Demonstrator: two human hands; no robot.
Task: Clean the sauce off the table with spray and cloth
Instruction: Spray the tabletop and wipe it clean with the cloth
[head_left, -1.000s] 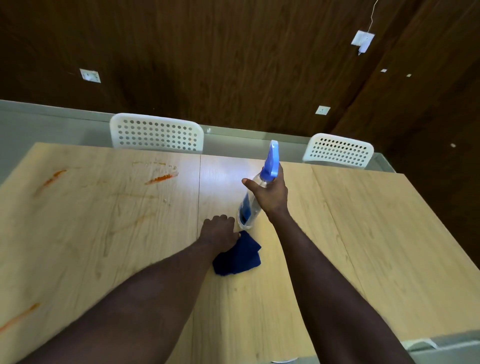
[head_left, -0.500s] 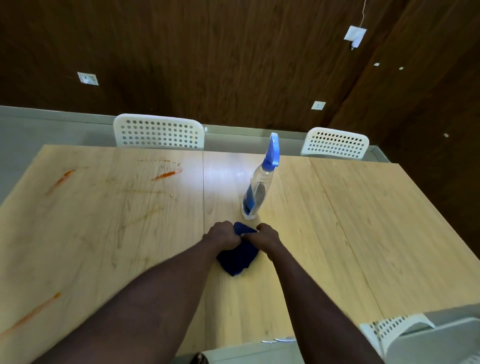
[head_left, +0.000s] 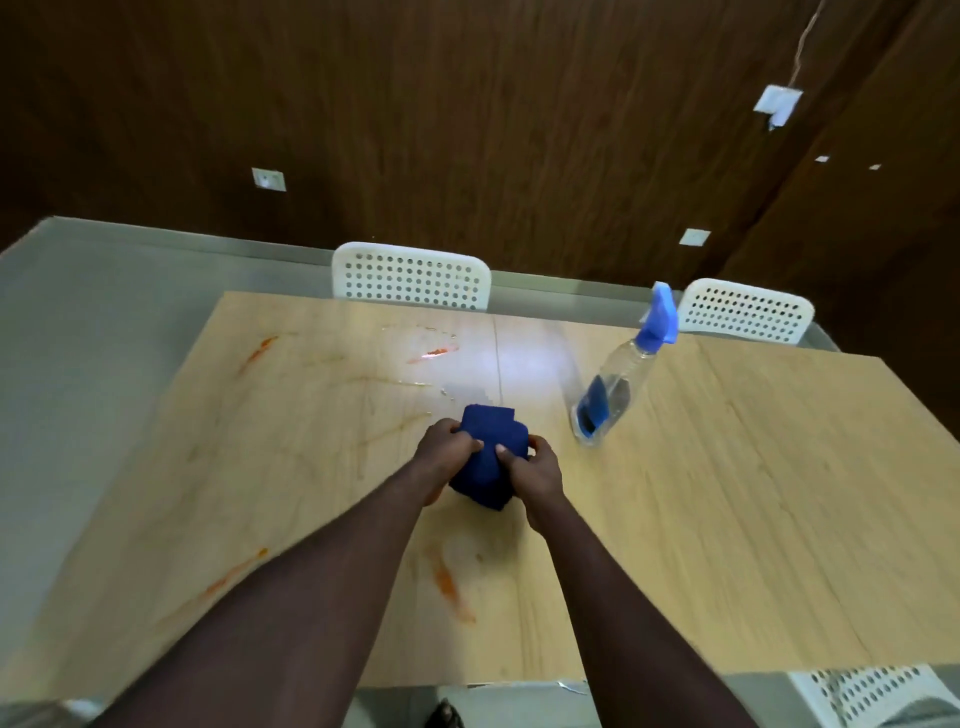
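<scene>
Fingers (head_left: 470, 444) of left hand (head_left: 447, 451) and right hand (head_left: 537, 470): curled, gripping folded blue cloth (head_left: 491, 428) at middle of counter (head_left: 753, 467) | spray bottle (head_left: 618, 384) standing right of cloth, apart | orange sauce streaks (head_left: 448, 584) across counter | white chairs (head_left: 410, 278) beyond far edge, dark wood wall (head_left: 467, 130) behind

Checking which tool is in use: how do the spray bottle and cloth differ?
The cloth is gripped by the left hand and right hand; the spray bottle stands untouched on the table. The cloth is bunched, dark blue; the spray bottle is clear and upright. Both show blue.
</scene>
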